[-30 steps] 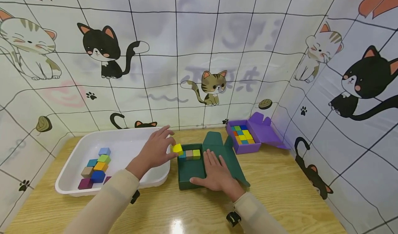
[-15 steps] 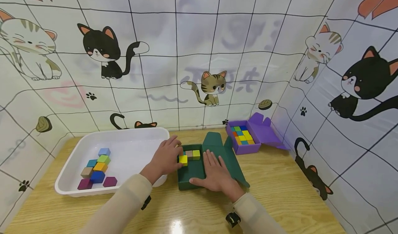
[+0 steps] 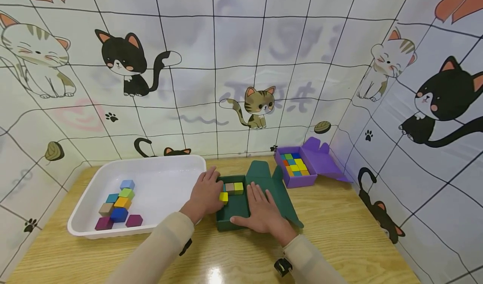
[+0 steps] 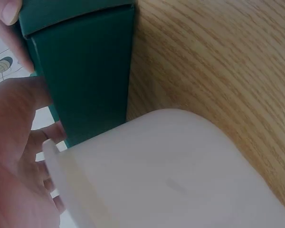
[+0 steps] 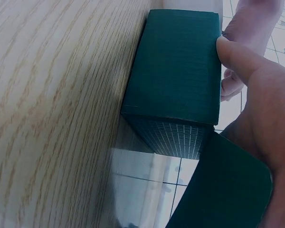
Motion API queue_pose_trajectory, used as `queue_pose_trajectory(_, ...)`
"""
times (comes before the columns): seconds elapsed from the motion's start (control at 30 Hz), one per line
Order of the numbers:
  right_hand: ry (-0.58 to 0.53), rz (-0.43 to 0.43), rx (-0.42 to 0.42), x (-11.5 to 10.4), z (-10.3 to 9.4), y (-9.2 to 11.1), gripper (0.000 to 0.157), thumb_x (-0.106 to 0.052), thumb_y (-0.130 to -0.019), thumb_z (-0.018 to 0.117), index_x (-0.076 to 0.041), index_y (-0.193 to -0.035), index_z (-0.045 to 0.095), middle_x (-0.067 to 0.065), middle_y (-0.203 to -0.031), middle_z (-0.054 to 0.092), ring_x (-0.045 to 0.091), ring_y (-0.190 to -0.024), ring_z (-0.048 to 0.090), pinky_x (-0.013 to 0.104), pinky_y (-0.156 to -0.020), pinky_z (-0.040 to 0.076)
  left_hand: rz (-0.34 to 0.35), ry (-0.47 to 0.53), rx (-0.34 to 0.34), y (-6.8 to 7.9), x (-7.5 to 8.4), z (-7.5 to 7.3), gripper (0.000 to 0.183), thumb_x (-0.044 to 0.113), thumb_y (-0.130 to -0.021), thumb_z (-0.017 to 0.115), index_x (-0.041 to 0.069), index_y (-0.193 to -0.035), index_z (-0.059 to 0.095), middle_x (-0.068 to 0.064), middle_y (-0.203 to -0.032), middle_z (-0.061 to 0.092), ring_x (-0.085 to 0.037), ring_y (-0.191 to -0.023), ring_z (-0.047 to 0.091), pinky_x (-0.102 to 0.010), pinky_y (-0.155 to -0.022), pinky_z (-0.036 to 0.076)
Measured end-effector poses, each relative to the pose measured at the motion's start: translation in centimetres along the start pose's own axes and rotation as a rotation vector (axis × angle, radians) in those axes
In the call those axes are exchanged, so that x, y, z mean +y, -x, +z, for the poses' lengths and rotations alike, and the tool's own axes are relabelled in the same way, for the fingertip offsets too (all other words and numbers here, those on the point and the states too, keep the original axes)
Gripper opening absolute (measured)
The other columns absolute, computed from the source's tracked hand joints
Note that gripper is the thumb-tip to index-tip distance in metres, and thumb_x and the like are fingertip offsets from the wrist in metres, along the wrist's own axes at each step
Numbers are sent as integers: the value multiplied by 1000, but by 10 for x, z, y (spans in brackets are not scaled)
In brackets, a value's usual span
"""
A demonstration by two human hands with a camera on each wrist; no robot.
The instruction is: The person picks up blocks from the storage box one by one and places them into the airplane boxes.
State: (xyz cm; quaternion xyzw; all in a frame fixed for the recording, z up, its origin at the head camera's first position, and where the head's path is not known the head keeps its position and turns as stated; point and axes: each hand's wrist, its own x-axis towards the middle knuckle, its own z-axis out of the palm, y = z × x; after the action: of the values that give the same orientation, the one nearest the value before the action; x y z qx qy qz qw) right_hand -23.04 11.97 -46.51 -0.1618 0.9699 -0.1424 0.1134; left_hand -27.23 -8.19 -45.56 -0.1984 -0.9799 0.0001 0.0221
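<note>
A: Head view: how is the green box placed?

B: Open, near the far edge of the worktop, between the white tray toward the left corner and the purple box at the far right corner. A yellow block is inside its left wall, partly covered by the left hand; whether the fingers pinch it cannot be told. A brown block and a yellow-green block line the far wall.

A: And the right hand?

B: Spread, fingers straight, across the right wall and the lid. Eight loose blocks lie in the tray, toward its near left corner.

A: Left wrist view?

B: Left thumb and fingers reach over the green box's upper edge; the yellow block is hidden. The tray's rounded corner stands in front.

A: Right wrist view?

B: The extended right thumb touches the box's upper edge.
</note>
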Motion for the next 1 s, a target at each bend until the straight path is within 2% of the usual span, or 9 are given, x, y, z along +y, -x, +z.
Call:
queue_pose_trajectory(0.23, -4, 0, -2, -1, 0, 0, 111, -78, -81, 49, -5, -156, 12, 13, -165, 9, 30, -154, 10, 54, -124, 8, -39, -20, -31, -3, -1, 6, 35, 35, -80, 71, 10, -105, 66, -14, -146, 45, -32, -149, 23, -48, -120, 25)
queue_pose_trajectory(0.47, 5, 3, 2, 0, 1, -1, 111, -79, -81, 48, -5, -156, 12, 13, -165, 8, 30, -154, 11, 55, -124, 7, -56, -25, -28, -4, -1, 10, 42, 33, -81, 70, 8, -115, 64, -15, -145, 43, -32, -148, 23, -48, -120, 23)
queue_pose_trajectory(0.83, -6, -1, -2, -1, -1, 1, 110, -77, -82, 50, -5, -156, 12, 14, -165, 9, 30, -154, 11, 55, -124, 7, -60, -15, -35, -3, 2, 9, 40, 30, -83, 68, 9, -117, 63, -15, -147, 41, -33, -150, 19, -48, -120, 22)
queue_pose_trajectory(1.0, 6, 0, -4, -1, -1, 0, 111, -78, -82, 49, -5, -156, 12, 13, -165, 9, 30, -154, 11, 55, -124, 8, -46, 67, 36, -1, -3, 9, 34, 31, -85, 66, 10, -111, 62, -15, -151, 38, -34, -150, 19, -51, -121, 21)
